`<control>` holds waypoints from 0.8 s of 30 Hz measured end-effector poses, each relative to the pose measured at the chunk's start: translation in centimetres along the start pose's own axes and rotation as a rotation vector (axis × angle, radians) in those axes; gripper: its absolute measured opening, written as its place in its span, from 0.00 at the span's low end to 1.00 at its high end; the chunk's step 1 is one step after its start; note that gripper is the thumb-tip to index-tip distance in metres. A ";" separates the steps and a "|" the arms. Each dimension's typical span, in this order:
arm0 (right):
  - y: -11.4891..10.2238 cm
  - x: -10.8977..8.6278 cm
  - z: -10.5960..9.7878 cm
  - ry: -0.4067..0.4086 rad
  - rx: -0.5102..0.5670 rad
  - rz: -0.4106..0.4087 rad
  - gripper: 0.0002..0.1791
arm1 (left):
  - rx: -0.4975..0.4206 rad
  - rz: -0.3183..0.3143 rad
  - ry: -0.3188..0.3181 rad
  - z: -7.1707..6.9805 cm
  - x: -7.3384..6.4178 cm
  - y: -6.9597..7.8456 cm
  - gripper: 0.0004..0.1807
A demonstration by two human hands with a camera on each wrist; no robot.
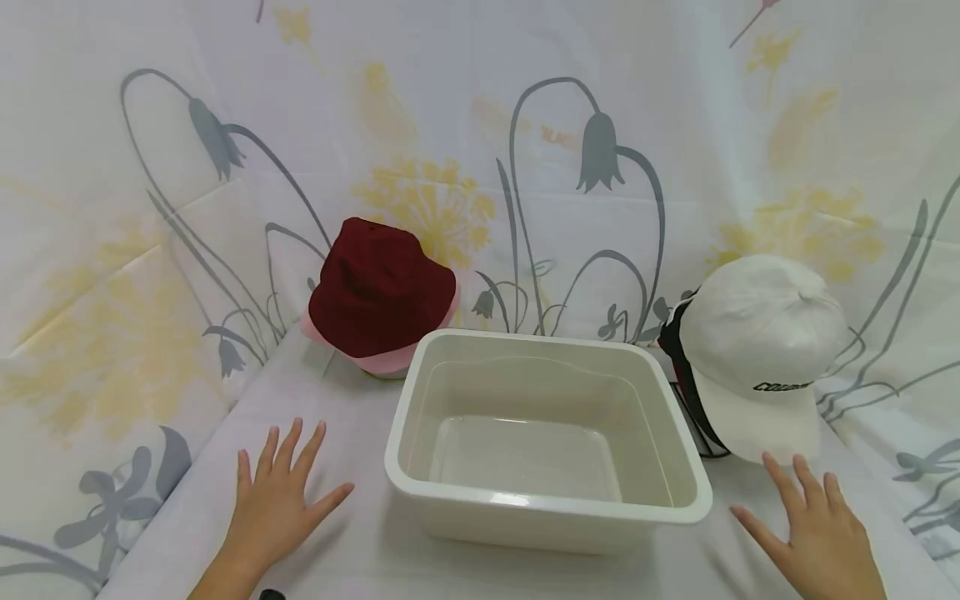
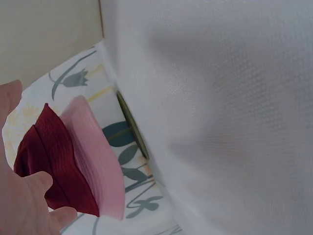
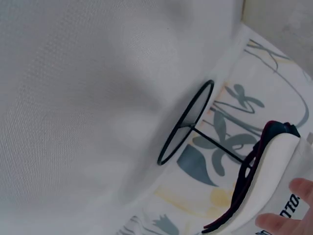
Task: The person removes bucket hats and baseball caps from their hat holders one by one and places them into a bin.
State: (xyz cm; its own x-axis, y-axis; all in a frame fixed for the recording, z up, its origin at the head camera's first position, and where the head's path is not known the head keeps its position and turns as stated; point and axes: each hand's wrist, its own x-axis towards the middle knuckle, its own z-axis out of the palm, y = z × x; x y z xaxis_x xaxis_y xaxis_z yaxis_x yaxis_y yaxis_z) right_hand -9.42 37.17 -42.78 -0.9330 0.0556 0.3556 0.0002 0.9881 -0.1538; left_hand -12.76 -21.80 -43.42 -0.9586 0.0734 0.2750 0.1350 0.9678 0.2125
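Note:
My left hand (image 1: pixel 276 507) is spread with straight fingers over the table, left of a cream plastic basin (image 1: pixel 517 508). My right hand (image 1: pixel 817 533) is also spread, to the basin's right, its fingertips just below the brim of a white cap (image 1: pixel 765 325) in the head view. Neither hand holds anything. The cap sits over a dark cap (image 3: pixel 244 181) on a black wire stand (image 3: pixel 188 122). Behind the basin at left, a dark red bucket hat (image 1: pixel 378 287) is stacked on a pink bucket hat (image 2: pixel 93 152). The basin has nothing in it.
A white cloth covers the table (image 1: pixel 337 550). Behind it hangs a white curtain (image 1: pixel 450 100) printed with grey and yellow flowers. A green round base (image 2: pixel 132 125) shows under the bucket hats. A small black object (image 1: pixel 272 594) lies at the bottom edge near my left wrist.

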 end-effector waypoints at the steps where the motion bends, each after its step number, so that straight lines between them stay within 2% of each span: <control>1: -0.1 0.0 -0.1 0.010 0.008 -0.001 0.48 | -0.009 0.005 0.010 0.0 0.1 0.0 0.49; 6: -0.4 0.2 -0.5 0.048 0.059 -0.001 0.45 | -0.058 0.009 0.030 -0.4 0.4 0.1 0.51; 12: -0.8 0.5 -1.1 0.061 0.142 -0.001 0.42 | -0.195 0.002 0.018 -1.0 0.6 0.7 0.48; 21: -1.9 1.2 -1.3 0.135 0.218 0.015 0.38 | -0.350 -0.047 0.012 -2.0 1.4 2.8 0.47; 24: -2.2 1.5 -1.3 0.166 0.234 0.006 0.38 | -0.415 -0.045 0.019 -2.3 1.7 3.3 0.47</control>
State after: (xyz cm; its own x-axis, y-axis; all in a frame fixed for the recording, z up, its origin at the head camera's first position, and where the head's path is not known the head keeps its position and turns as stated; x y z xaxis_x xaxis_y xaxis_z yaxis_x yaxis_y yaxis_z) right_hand -10.35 35.28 -40.70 -0.8618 0.1035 0.4966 -0.0951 0.9287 -0.3585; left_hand -13.36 -19.04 -40.10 -0.9615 0.0250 0.2737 0.1867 0.7902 0.5837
